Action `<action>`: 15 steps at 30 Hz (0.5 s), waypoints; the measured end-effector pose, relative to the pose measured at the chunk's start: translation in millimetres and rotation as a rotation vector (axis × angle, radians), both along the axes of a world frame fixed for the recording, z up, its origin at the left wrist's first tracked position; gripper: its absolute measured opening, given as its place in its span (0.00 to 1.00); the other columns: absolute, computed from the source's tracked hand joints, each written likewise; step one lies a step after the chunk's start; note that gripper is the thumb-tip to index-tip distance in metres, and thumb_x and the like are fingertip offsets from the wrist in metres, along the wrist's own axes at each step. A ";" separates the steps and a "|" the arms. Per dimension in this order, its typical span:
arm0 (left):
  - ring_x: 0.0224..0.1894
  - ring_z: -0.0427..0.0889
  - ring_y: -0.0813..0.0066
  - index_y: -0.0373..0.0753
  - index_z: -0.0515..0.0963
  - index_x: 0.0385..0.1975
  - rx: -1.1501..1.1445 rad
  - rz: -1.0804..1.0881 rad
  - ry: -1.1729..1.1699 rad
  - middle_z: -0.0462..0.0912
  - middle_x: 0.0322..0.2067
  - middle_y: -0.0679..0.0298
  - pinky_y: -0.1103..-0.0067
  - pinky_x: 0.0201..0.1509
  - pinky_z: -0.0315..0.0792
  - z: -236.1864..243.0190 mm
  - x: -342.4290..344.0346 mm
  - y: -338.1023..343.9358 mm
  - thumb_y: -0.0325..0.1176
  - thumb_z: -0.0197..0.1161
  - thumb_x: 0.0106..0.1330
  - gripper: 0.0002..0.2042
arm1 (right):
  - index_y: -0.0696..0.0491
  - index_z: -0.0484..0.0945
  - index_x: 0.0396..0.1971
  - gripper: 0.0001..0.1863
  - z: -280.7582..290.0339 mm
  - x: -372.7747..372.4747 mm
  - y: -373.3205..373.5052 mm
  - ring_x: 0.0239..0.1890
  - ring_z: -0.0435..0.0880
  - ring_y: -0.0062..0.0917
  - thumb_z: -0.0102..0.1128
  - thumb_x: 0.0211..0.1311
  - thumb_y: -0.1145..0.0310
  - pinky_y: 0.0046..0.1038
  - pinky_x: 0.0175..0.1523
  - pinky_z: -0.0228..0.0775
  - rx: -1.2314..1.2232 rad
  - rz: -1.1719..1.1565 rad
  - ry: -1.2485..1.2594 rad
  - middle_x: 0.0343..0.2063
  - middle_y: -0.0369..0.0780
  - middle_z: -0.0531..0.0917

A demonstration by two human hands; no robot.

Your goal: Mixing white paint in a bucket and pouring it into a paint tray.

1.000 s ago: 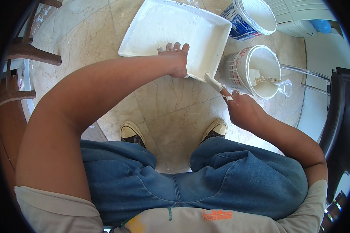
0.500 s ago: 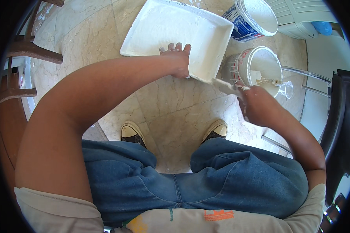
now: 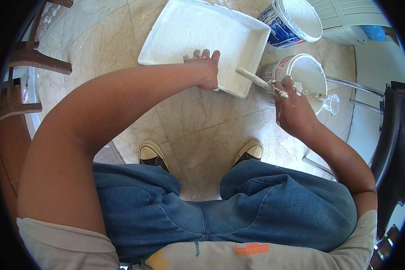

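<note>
Head view: a white tray (image 3: 198, 29) lies on the floor (image 3: 193, 119) beside a pale bucket (image 3: 270, 69). The left hand (image 3: 203, 74) spreads its fingers over the near rim; any pinch underneath is hidden. The right hand (image 3: 296, 108) grips a coated scraper (image 3: 252, 77), its tip swung from the near corner to above the tray, so the interior seems within reach.

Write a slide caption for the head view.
Left hand rests on a white tray; right hand holds a smeared scraper over its edge.
</note>
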State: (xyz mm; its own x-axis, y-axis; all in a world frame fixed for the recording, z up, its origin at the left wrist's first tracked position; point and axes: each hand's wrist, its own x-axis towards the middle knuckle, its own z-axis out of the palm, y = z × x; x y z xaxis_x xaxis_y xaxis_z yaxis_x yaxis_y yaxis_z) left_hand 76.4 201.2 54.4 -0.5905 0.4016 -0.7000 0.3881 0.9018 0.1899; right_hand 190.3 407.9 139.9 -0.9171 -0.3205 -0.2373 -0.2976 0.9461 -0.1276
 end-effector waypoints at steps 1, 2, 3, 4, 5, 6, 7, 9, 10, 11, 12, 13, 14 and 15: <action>0.68 0.52 0.49 0.41 0.45 0.66 -0.010 0.001 -0.009 0.54 0.64 0.53 0.52 0.65 0.55 0.0 -0.7 -0.4 0.47 0.66 0.54 0.45 | 0.59 0.69 0.49 0.18 -2.3 0.8 -0.4 0.33 0.80 0.51 0.51 0.57 0.74 0.44 0.41 0.73 -0.002 0.002 0.000 0.46 0.61 0.73; 0.68 0.52 0.50 0.41 0.45 0.66 -0.020 0.001 -0.019 0.54 0.64 0.53 0.53 0.65 0.55 -0.1 -1.0 -1.0 0.48 0.66 0.54 0.45 | 0.62 0.69 0.48 0.18 -4.5 2.3 -0.6 0.32 0.79 0.52 0.50 0.58 0.74 0.45 0.41 0.72 -0.013 -0.023 -0.087 0.43 0.62 0.74; 0.68 0.52 0.50 0.41 0.45 0.66 -0.021 0.003 -0.019 0.54 0.64 0.53 0.53 0.65 0.55 -0.1 -0.6 -2.0 0.48 0.66 0.54 0.45 | 0.64 0.68 0.47 0.17 -5.4 3.5 -1.1 0.32 0.79 0.52 0.50 0.58 0.74 0.46 0.40 0.72 -0.024 -0.048 -0.174 0.41 0.62 0.75; 0.68 0.52 0.50 0.41 0.45 0.66 -0.013 0.011 -0.006 0.54 0.64 0.53 0.53 0.65 0.55 -1.0 0.2 -2.4 0.47 0.66 0.54 0.45 | 0.64 0.68 0.47 0.17 -4.2 4.1 -2.4 0.32 0.79 0.52 0.50 0.58 0.74 0.46 0.40 0.72 -0.024 -0.047 -0.175 0.41 0.62 0.75; 0.68 0.51 0.50 0.41 0.45 0.66 -0.005 0.019 0.006 0.54 0.64 0.53 0.53 0.66 0.55 -1.9 0.7 -2.8 0.46 0.66 0.54 0.45 | 0.67 0.68 0.46 0.17 -1.9 4.6 -4.6 0.32 0.79 0.52 0.50 0.59 0.74 0.46 0.40 0.71 -0.057 -0.061 -0.269 0.37 0.62 0.76; 0.68 0.51 0.50 0.41 0.45 0.66 -0.005 0.020 0.005 0.54 0.64 0.53 0.53 0.66 0.55 -2.6 0.0 -2.5 0.46 0.66 0.54 0.45 | 0.69 0.67 0.46 0.17 -0.8 5.2 -5.9 0.32 0.78 0.53 0.49 0.59 0.74 0.46 0.40 0.71 -0.090 -0.076 -0.362 0.33 0.62 0.76; 0.68 0.51 0.50 0.41 0.45 0.67 -0.013 0.019 -0.017 0.54 0.64 0.54 0.53 0.66 0.54 -1.8 -2.1 -1.0 0.45 0.66 0.54 0.45 | 0.73 0.66 0.45 0.18 -8.3 8.8 -3.9 0.31 0.78 0.53 0.49 0.60 0.73 0.45 0.39 0.70 -0.131 -0.027 -0.298 0.25 0.60 0.77; 0.68 0.51 0.50 0.41 0.44 0.67 -0.021 0.017 -0.037 0.54 0.64 0.54 0.53 0.66 0.54 -0.7 -3.2 -0.2 0.45 0.66 0.53 0.46 | 0.73 0.66 0.45 0.18 -16.8 17.0 -0.2 0.30 0.78 0.53 0.48 0.61 0.73 0.45 0.38 0.70 -0.136 -0.067 -0.350 0.24 0.60 0.77; 0.67 0.53 0.49 0.39 0.45 0.65 0.003 0.011 -0.017 0.55 0.63 0.52 0.51 0.64 0.56 -3.1 -2.0 -0.9 0.47 0.68 0.53 0.46 | 0.73 0.66 0.45 0.18 -18.0 21.2 -0.6 0.29 0.78 0.53 0.48 0.61 0.73 0.45 0.37 0.70 -0.144 -0.108 -0.406 0.23 0.59 0.77; 0.66 0.55 0.47 0.37 0.47 0.64 0.026 0.005 0.002 0.56 0.62 0.50 0.48 0.62 0.58 -5.5 -1.0 -1.2 0.49 0.70 0.52 0.46 | 0.74 0.65 0.45 0.19 -18.3 26.1 -2.5 0.27 0.78 0.52 0.47 0.61 0.73 0.44 0.37 0.70 -0.127 -0.118 -0.424 0.21 0.58 0.77; 0.66 0.55 0.47 0.37 0.47 0.64 0.026 0.005 0.002 0.56 0.62 0.50 0.48 0.62 0.58 -7.7 -0.8 -0.8 0.49 0.70 0.52 0.46 | 0.74 0.65 0.45 0.19 -18.9 27.3 -3.2 0.27 0.78 0.52 0.47 0.61 0.73 0.44 0.37 0.70 -0.127 -0.118 -0.424 0.21 0.58 0.77; 0.66 0.55 0.47 0.38 0.47 0.64 0.021 0.006 0.012 0.56 0.62 0.50 0.48 0.62 0.58 -8.7 -0.8 -0.4 0.49 0.70 0.52 0.46 | 0.74 0.64 0.46 0.19 -19.1 28.5 -3.7 0.28 0.78 0.51 0.47 0.60 0.73 0.44 0.36 0.71 -0.102 -0.111 -0.461 0.21 0.58 0.77; 0.66 0.55 0.47 0.38 0.47 0.64 0.016 0.008 0.023 0.56 0.62 0.51 0.48 0.62 0.57 -9.6 -1.0 0.0 0.49 0.70 0.52 0.46 | 0.74 0.63 0.47 0.20 -19.0 29.2 -4.3 0.28 0.79 0.51 0.47 0.60 0.74 0.43 0.36 0.71 -0.078 -0.105 -0.497 0.22 0.57 0.78; 0.66 0.55 0.47 0.38 0.47 0.64 0.014 0.007 0.022 0.56 0.62 0.51 0.48 0.62 0.57 -10.3 -1.2 0.3 0.49 0.70 0.52 0.46 | 0.74 0.63 0.47 0.20 -19.0 28.7 -5.1 0.28 0.79 0.51 0.47 0.60 0.74 0.43 0.36 0.71 -0.079 -0.105 -0.498 0.22 0.57 0.78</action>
